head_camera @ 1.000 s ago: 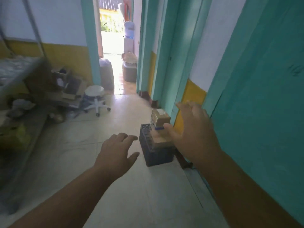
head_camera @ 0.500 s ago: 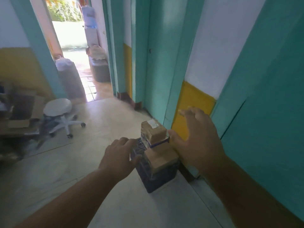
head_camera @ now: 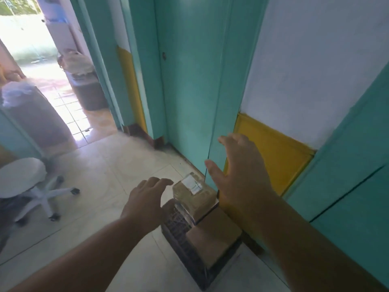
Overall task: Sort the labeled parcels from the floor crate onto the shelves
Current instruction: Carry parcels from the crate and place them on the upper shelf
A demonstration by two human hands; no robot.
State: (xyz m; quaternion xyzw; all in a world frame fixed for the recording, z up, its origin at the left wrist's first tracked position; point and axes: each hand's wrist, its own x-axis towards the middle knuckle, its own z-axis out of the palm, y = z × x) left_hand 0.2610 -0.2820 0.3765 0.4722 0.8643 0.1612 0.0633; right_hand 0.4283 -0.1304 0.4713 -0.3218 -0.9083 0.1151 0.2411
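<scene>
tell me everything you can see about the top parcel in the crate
The top parcel is a small brown cardboard box wrapped in glossy clear tape, with a white label on its upper face; the print is too blurred to read. It sits highest in the pile, tilted, resting on a larger flat brown parcel inside the dark floor crate. The left hand and right hand flank it, fingers spread; neither visibly grips it.

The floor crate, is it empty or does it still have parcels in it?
Not empty. The dark floor crate holds a brown cardboard parcel, and a labeled parcel sits stacked above its rim.
</scene>
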